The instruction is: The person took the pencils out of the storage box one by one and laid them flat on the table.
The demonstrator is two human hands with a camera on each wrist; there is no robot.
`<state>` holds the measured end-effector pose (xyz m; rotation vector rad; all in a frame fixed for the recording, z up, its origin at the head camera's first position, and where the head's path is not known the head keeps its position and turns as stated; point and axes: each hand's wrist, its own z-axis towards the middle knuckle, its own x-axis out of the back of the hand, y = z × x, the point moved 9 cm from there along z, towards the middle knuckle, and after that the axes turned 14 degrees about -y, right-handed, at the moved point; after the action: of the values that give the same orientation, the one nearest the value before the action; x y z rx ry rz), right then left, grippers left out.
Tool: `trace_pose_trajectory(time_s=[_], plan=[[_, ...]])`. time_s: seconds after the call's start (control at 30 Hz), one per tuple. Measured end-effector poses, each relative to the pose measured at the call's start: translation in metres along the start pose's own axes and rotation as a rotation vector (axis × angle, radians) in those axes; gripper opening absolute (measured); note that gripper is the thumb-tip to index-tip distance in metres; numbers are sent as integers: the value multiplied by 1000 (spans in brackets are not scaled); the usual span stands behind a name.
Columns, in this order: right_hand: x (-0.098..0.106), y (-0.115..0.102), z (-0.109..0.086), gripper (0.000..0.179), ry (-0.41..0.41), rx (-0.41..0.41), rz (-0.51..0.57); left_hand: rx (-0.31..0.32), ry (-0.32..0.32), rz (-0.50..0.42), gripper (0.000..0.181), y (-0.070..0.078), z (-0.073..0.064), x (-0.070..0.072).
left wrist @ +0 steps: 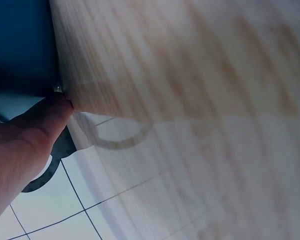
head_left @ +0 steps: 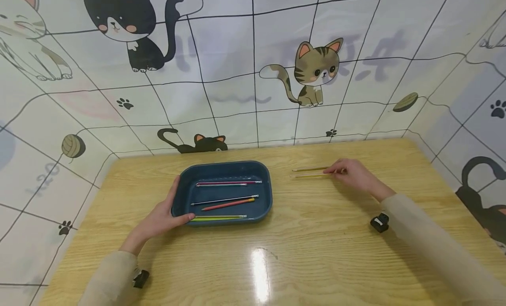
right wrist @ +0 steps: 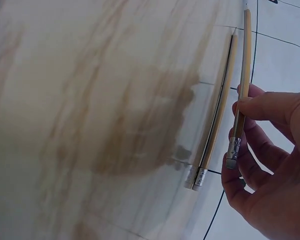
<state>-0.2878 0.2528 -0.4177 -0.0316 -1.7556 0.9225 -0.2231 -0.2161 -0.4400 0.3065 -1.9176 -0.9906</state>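
Note:
A dark blue tray point(head_left: 264, 209) sits on the table, holding several pencils, among them a dark one point(head_left: 225, 200), an orange-red one point(head_left: 228, 204) and a yellow-green one point(head_left: 219, 218). My left hand point(head_left: 160, 216) grips its near left corner, thumb over the front rim and fingers along the outer left wall. Right of the tray, my right hand point(head_left: 352, 174) pinches a yellow pencil point(right wrist: 246, 60) between thumb and fingers, near its eraser end. Close beside that lies a second yellow pencil point(right wrist: 221, 100) on the glossy tabletop, its reflection next to it.
The wooden table point(head_left: 308, 244) meets a cat-printed wall covering point(head_left: 237, 95) behind the tray, and the same covering runs along both sides. A small black device point(head_left: 380, 222) hangs at the right wrist and another point(head_left: 141, 279) at the left.

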Motion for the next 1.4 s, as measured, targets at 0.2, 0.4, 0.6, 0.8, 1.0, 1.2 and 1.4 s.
trace_pose_trajectory(time_s=[0.2, 0.4, 0.6, 0.8, 1.0, 1.2, 1.4], plan=[[-1, 6, 2, 22, -7, -40, -12, 2, -9, -4, 112, -1, 2, 0], [-3, 18, 3, 19, -6, -105, 13, -6, -10, -8, 112, -2, 2, -1], [-3, 26, 6, 19, 1, -103, 24, -3, -6, 2, 112, -2, 2, 0], [-2, 29, 9, 19, -5, -99, 24, 1, -9, 4, 113, -1, 2, 1], [-1, 27, 11, 17, 4, -86, 9, -1, -9, -3, 113, -2, 1, 0], [0, 24, 13, 16, 1, -84, -25, -4, -8, -4, 113, -3, 1, 0], [-1, 26, 15, 15, -8, -104, -38, -3, -7, -6, 113, -3, 1, 0]])
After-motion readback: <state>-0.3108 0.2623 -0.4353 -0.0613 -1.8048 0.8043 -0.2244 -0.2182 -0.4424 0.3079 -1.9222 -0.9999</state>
